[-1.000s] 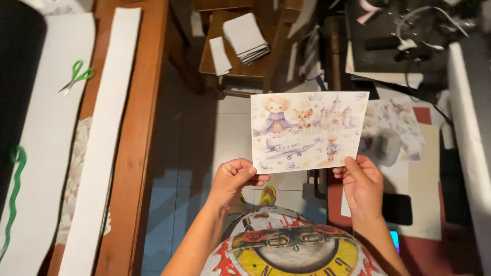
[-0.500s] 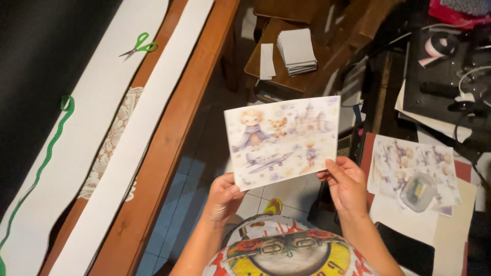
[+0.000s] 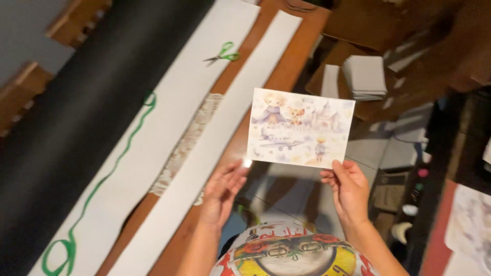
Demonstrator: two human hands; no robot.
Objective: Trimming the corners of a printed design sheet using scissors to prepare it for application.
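Right hand (image 3: pixel 349 190) pinches illustrated card (image 3: pixel 300 128) by its lower edge at frame centre; left hand (image 3: pixel 223 190) spread, just off the corner (not gripping). Card not laid on desk (image 3: pixel 286 71) yet.

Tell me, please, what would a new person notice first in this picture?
First, the illustrated sheet with pastel cartoon figures, held up in the middle: the right hand pinches its lower edge, while the left hand is open beside its lower left corner. Next, the green ribbon winding along the long white paper strip on the left, with green-handled scissors lying farther up it.
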